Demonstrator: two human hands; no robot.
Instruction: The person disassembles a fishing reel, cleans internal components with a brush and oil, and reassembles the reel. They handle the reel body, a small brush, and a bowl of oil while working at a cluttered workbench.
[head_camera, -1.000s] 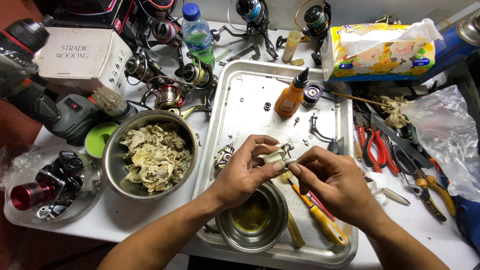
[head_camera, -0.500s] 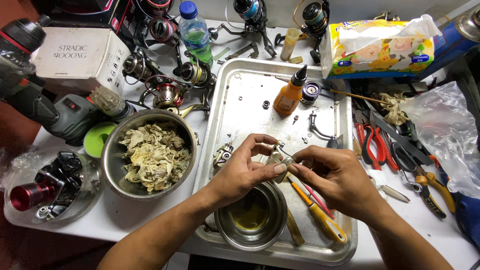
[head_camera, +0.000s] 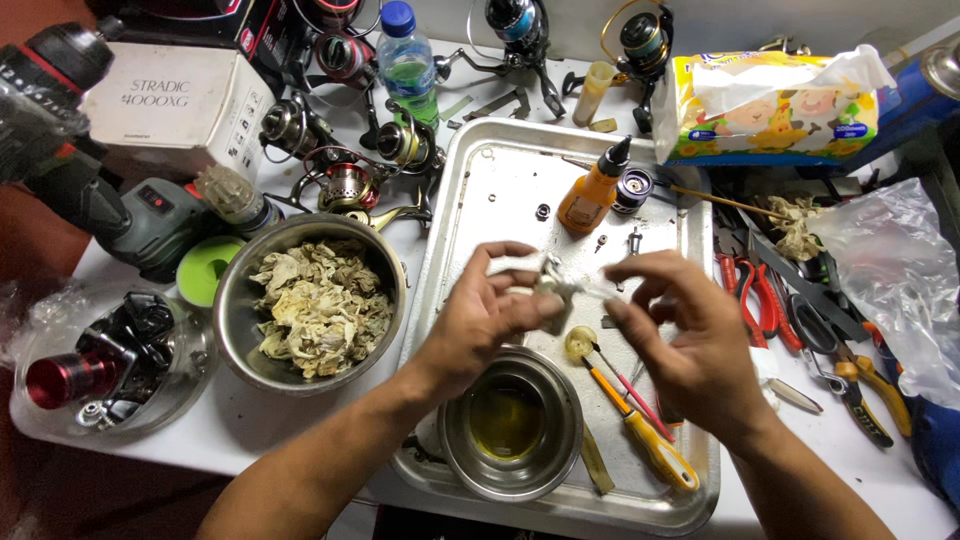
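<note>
My left hand (head_camera: 482, 315) and my right hand (head_camera: 678, 335) meet over a metal tray (head_camera: 480, 190), both pinching a small pale metal part (head_camera: 556, 285) wrapped in a bit of tissue. The part is blurred and partly hidden by my fingers. Just below my hands stands a small steel bowl (head_camera: 512, 422) holding yellowish oil. Screwdrivers with yellow and red handles (head_camera: 640, 420) lie on the tray under my right hand. An orange oil bottle (head_camera: 592, 190) stands at the tray's far side.
A large steel bowl of soiled tissue wads (head_camera: 312, 300) sits left of the tray. Fishing reels (head_camera: 345, 150), a white box (head_camera: 175, 100), a water bottle (head_camera: 405, 60) and a tissue pack (head_camera: 770, 110) line the back. Pliers and cutters (head_camera: 790, 300) lie at right.
Both hands have risen a little and spread slightly, turning the small part between the fingers. The view has shifted a bit.
</note>
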